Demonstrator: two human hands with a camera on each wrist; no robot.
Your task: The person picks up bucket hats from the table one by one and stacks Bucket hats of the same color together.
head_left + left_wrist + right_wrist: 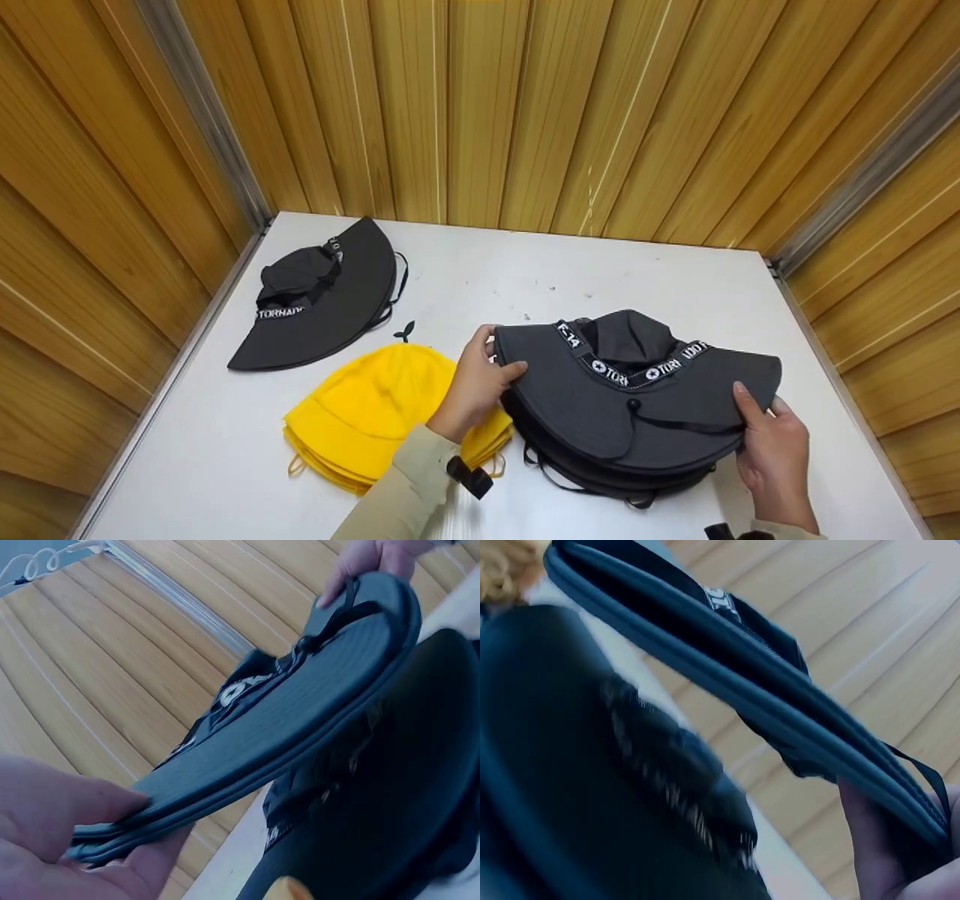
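Observation:
Both hands hold a dark grey bucket hat (555, 390), folded flat, with a white-lettered band and a thin cord. My left hand (476, 382) pinches the left end of its brim between thumb and fingers. At the opposite end my right hand (776, 450) grips the brim, thumb on top. In the left wrist view the held hat (285, 720) is raised and tilted, its two brim layers lying together. Beneath it lies another dark hat (547, 757), seen in the right wrist view, partly covered in the head view.
Left of the held hat is a stack of yellow hats (360, 397) with a green sprout (405, 331), partly behind the left forearm. Another dark hat (352, 300) lies at the table's back left. Wood-patterned walls (480, 112) enclose the white table (480, 270).

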